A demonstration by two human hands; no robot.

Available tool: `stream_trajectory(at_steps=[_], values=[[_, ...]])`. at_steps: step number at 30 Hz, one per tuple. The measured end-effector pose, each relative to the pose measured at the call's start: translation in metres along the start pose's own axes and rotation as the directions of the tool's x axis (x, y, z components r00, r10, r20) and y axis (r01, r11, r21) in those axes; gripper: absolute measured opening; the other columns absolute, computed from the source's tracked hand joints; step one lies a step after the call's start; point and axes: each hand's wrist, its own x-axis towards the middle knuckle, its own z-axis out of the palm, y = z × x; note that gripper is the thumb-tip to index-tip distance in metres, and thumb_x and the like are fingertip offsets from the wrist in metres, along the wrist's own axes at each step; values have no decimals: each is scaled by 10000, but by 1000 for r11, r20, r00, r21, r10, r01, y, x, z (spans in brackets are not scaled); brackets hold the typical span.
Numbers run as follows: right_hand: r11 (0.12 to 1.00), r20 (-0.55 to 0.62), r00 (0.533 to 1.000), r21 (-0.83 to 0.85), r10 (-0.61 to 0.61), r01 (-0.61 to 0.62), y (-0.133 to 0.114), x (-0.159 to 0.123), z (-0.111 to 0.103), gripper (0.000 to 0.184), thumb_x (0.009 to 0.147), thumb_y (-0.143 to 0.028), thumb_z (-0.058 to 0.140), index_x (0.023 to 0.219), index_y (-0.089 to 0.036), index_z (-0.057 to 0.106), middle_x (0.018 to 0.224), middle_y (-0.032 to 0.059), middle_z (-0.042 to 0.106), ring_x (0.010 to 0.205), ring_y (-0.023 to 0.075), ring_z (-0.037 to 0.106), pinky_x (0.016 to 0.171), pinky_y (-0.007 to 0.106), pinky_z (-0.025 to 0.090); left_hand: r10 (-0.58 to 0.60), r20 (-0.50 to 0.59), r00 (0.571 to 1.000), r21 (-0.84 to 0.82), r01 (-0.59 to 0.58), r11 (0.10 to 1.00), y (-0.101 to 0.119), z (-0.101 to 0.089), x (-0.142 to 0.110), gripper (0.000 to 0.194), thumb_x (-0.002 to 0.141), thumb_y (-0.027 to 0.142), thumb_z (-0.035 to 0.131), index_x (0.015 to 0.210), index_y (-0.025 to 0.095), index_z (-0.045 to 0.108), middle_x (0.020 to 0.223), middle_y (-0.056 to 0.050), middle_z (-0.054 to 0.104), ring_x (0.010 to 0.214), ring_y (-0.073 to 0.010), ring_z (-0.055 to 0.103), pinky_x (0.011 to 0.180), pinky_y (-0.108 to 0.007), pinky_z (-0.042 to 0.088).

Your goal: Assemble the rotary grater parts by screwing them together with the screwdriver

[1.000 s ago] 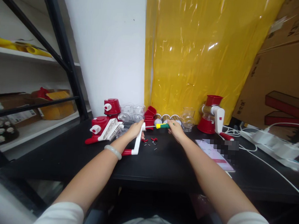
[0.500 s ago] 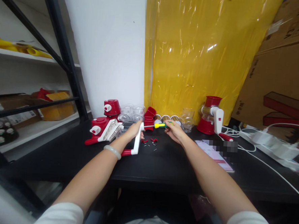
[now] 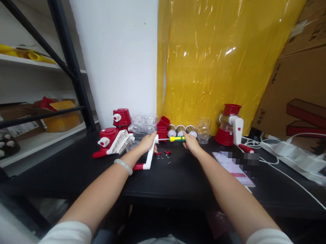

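My left hand (image 3: 147,142) is closed around the top of a white crank handle with a red grip (image 3: 149,158), which stands slanted on the black table (image 3: 176,174). My right hand (image 3: 189,141) is wrapped round a yellow and green screwdriver (image 3: 176,138). The screwdriver lies level and its tip points left into the top of the crank. Small red caps and screws (image 3: 165,154) lie scattered on the table just below both hands.
Red and white grater parts (image 3: 112,141) lie at the left, with clear cups (image 3: 143,123) and metal drums (image 3: 181,130) behind. An assembled red grater (image 3: 230,126) stands at the right. A phone (image 3: 233,167), white cables and a power strip (image 3: 290,153) lie further right. Shelving stands left.
My right hand has shifted its grip on the screwdriver, turning over it. The crank and my left hand have stayed in place.
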Motion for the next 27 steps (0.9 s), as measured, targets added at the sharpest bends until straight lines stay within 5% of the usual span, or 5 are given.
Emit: stream_trajectory(at_steps=[14, 27], values=[[967, 34, 996, 245, -79, 69, -4, 1, 5, 491, 613, -665, 703, 662, -204, 541, 471, -79, 385, 400, 62, 334, 440, 246, 299, -46, 6, 999, -44, 46, 998, 3, -1, -1, 517, 914, 589, 386, 753, 154, 614, 435, -37, 563, 407, -197, 608, 445, -265, 474], [833, 157, 987, 542, 34, -115, -19, -10, 5, 389, 531, -413, 815, 797, -206, 622, 640, -52, 538, 529, 66, 419, 521, 232, 369, -91, 5, 996, -71, 91, 993, 8, -1, -7, 556, 920, 604, 357, 816, 134, 634, 431, -32, 561, 411, -185, 607, 450, -248, 472]])
